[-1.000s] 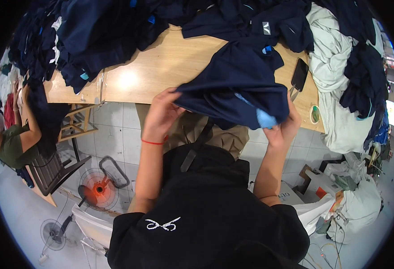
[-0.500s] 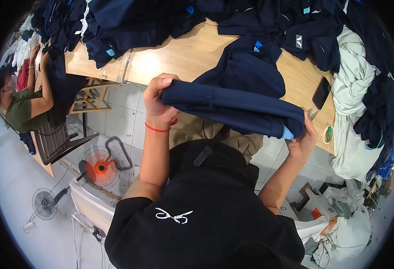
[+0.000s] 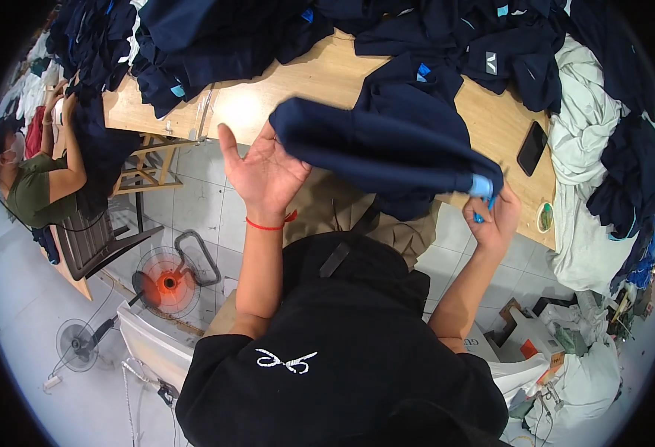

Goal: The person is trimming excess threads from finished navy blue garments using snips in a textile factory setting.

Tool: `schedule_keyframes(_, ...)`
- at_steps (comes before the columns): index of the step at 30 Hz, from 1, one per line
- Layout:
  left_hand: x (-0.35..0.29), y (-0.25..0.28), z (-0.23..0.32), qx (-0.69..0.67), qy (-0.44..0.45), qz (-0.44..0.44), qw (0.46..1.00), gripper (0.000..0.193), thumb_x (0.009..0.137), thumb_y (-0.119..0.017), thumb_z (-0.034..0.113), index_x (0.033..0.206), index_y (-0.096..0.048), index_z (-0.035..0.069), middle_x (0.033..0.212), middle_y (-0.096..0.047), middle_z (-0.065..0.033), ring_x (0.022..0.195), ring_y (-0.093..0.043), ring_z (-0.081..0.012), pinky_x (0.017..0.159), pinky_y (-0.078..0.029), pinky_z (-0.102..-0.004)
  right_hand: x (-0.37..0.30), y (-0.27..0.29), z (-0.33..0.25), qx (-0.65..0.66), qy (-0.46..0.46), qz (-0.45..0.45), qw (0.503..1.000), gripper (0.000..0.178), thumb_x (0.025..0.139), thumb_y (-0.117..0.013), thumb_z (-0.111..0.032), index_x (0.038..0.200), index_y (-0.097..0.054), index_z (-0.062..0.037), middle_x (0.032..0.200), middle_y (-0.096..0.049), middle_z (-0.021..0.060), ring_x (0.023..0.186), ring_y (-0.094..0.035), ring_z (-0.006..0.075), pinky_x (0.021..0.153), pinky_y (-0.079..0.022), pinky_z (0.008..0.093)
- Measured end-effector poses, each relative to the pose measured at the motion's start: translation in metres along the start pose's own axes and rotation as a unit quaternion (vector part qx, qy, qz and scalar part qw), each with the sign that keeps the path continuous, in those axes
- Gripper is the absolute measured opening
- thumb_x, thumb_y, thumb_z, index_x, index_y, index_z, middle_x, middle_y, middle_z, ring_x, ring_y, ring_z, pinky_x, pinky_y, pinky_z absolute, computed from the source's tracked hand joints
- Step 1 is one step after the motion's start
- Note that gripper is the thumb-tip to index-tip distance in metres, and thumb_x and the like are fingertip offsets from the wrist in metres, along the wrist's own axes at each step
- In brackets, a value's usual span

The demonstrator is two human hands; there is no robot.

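Note:
A navy blue garment [image 3: 387, 145] stretches in front of me above the table's near edge, blurred along its upper side. My right hand [image 3: 500, 220] grips its right end beside a light blue patch [image 3: 481, 185]. A small blue-handled tool [image 3: 479, 218] also shows in that hand; a thin tip stands up beyond the fingers, and its kind is hard to make out. My left hand [image 3: 271, 175] is open, palm up and thumb spread, at the garment's left end. Some of its fingertips are hidden behind the cloth, and I cannot tell whether they touch it.
Navy garments [image 3: 215, 45] lie heaped along the far side of the wooden table [image 3: 297, 74]. A black phone [image 3: 532, 149], a small oval dish [image 3: 545, 217] and pale cloth [image 3: 584, 134] are at the right. Left are a co-worker [image 3: 44, 179], a chair [image 3: 96, 238] and a fan [image 3: 167, 283].
My left hand has let go of the garment's left end and opened. That end has swung upward, and the light blue patch at the right has turned further into view.

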State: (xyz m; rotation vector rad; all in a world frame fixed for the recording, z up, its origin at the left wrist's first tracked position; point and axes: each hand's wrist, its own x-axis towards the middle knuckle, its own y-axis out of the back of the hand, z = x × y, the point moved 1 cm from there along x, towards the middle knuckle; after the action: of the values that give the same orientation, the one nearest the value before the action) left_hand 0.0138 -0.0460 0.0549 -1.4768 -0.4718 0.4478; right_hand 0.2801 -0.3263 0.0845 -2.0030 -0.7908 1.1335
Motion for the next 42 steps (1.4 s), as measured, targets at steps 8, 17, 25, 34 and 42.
schedule_keyframes(8, -0.001, 0.021, 0.007, -0.130, -0.093, 0.016, 0.987, 0.117, 0.100, -0.042, 0.081, 0.167, -0.012, -0.010, 0.177, -0.020, -0.0249, 0.165, -0.014, -0.0403, 0.136, -0.006, -0.0571, 0.014, -0.011, 0.013, 0.227, -0.026, 0.075, 0.971, 0.011, 0.112, -0.052, -0.008, 0.108, -0.057, 0.0002, 0.119, -0.071, 0.0148, 0.069, -0.054, 0.0063, 0.043, -0.026, 0.0223)
schedule_keyframes(17, -0.017, 0.037, 0.015, -0.155, -0.105, 0.036, 0.982, 0.110, 0.104, -0.043, 0.074, 0.167, -0.013, -0.011, 0.176, -0.021, -0.0250, 0.164, -0.020, -0.0384, 0.136, -0.013, -0.0547, 0.011, -0.045, 0.033, 0.235, -0.057, -0.075, 0.967, 0.039, 0.110, -0.046, -0.005, 0.146, -0.052, 0.0091, 0.156, -0.059, 0.0183, 0.095, -0.068, 0.0054, 0.045, -0.030, 0.0226)
schedule_keyframes(25, -0.019, 0.047, 0.009, -0.024, -0.042, 0.260, 0.964, 0.074, 0.108, -0.052, 0.056, 0.144, -0.041, -0.008, 0.155, -0.045, -0.0254, 0.155, -0.038, -0.0366, 0.128, -0.035, -0.0530, 0.006, -0.065, 0.039, 0.180, -0.040, -0.040, 0.982, 0.037, 0.114, -0.043, -0.011, 0.145, -0.051, 0.0078, 0.160, -0.055, 0.0185, 0.108, -0.068, 0.0034, 0.047, -0.032, 0.0217)
schedule_keyframes(34, -0.005, -0.030, -0.117, 0.149, 0.300, 0.256, 0.907, 0.033, 0.112, -0.061, 0.036, 0.117, -0.069, 0.004, 0.127, -0.072, -0.0149, 0.115, -0.069, -0.0237, 0.104, -0.056, -0.0438, 0.004, -0.078, 0.067, 0.044, 0.045, -0.007, 0.998, 0.042, 0.112, -0.053, -0.012, 0.152, -0.050, 0.0014, 0.140, -0.068, 0.0152, 0.119, -0.068, 0.0081, 0.044, -0.032, 0.0196)
schedule_keyframes(42, 0.010, -0.039, -0.107, 0.216, -0.011, 0.222, 0.951, 0.012, 0.108, -0.068, 0.015, 0.115, -0.072, 0.006, 0.107, -0.078, -0.0076, 0.100, -0.076, -0.0185, 0.093, -0.063, -0.0357, -0.017, -0.085, 0.093, -0.210, 0.219, 0.211, 0.929, 0.019, 0.104, -0.068, -0.002, 0.122, -0.069, 0.0036, 0.096, -0.070, 0.0068, 0.076, -0.072, 0.0115, 0.043, -0.029, 0.0202)
